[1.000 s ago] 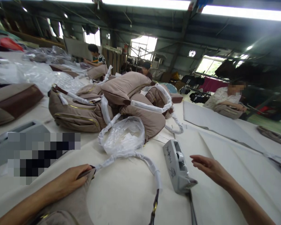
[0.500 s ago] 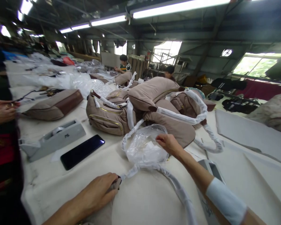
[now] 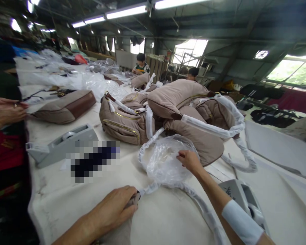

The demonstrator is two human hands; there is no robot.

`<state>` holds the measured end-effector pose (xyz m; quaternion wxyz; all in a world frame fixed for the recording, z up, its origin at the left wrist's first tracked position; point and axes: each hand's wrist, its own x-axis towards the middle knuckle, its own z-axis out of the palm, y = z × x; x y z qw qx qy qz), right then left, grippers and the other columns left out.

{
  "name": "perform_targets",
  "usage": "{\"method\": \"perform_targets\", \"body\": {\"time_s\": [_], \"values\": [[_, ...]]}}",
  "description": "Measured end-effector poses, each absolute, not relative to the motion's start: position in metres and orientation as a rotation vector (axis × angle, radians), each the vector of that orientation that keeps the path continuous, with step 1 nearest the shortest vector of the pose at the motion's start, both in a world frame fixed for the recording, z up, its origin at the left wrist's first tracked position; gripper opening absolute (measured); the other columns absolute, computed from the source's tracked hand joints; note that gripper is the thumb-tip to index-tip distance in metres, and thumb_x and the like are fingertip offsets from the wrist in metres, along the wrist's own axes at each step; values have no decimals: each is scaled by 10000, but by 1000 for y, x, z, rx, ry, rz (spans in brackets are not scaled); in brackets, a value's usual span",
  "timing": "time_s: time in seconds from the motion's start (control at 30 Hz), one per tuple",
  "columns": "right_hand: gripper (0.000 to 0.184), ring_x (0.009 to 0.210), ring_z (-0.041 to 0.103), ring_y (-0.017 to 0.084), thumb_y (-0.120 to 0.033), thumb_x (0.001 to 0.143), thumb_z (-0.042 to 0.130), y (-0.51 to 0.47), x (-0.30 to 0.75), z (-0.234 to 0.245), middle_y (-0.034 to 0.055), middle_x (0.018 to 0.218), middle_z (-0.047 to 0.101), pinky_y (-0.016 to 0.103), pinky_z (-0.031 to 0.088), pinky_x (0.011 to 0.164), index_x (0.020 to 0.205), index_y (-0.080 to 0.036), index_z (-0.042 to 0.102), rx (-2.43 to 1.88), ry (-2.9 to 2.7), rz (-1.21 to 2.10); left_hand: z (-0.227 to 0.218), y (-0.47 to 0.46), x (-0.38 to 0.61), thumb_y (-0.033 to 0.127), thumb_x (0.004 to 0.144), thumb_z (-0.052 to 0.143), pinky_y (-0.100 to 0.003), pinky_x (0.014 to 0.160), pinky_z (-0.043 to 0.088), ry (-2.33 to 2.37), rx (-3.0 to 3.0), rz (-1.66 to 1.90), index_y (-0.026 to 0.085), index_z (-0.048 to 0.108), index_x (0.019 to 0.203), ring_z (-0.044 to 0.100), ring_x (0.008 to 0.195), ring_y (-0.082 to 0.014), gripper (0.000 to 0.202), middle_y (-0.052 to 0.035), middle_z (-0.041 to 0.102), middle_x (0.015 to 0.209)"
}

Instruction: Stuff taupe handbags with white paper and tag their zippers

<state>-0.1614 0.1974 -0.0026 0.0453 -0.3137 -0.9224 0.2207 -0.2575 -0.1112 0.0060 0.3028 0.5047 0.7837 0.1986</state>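
Now holding soft taupe bag [image 3: 119,232] by 1 end in L hand [image 3: 114,205], closed snugly round cloth. Reaching w/ R hand [image 3: 190,161] to thin, crinkly plastic [image 3: 159,165] ahead of L hand; pinching or just touching, can't tell thru glare. Judged as plastic-handling step, calling for light fingertip pinch. With tubular white-wrapped strap [image 3: 194,195] curving right from L hand, plump piped bags [image 3: 172,97] piled beyond R hand.

Bright windows [image 3: 191,45], tube lights [image 3: 126,12], seemingly grey-green wall [image 3: 223,49].
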Motion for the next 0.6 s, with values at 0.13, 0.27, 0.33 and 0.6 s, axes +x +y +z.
{"method": "perform_targets", "body": {"time_s": [0.13,0.27,0.33,0.6], "values": [[236,585,556,164,-335,786,504,202,-151,3,16,645,612,272,431,579,706,-182,666,-936,-2537,861,8,-100,-254,290,809,474,-278,774,414,2038,1415,571,204,608,947,585,853,-208,211,-47,642,924],[385,503,497,140,-508,750,501,207,-142,8,19,634,601,269,420,525,781,-160,662,-927,-2221,1015,6,-92,-255,275,804,479,-260,728,416,2025,1453,613,191,618,907,592,805,-194,192,-38,656,878],[417,480,464,124,-548,714,530,205,-137,15,22,639,599,261,404,494,767,-149,643,-920,-2085,1087,6,-90,-257,275,807,471,-259,696,418,2049,1419,628,179,621,878,595,772,-192,192,-35,660,835],[364,536,508,120,-509,699,648,121,-82,16,36,631,620,231,409,495,691,-147,608,-845,-2003,1602,37,-118,-258,336,838,478,-264,802,436,2226,1336,785,139,611,1030,605,911,-185,305,-69,669,980]]}}
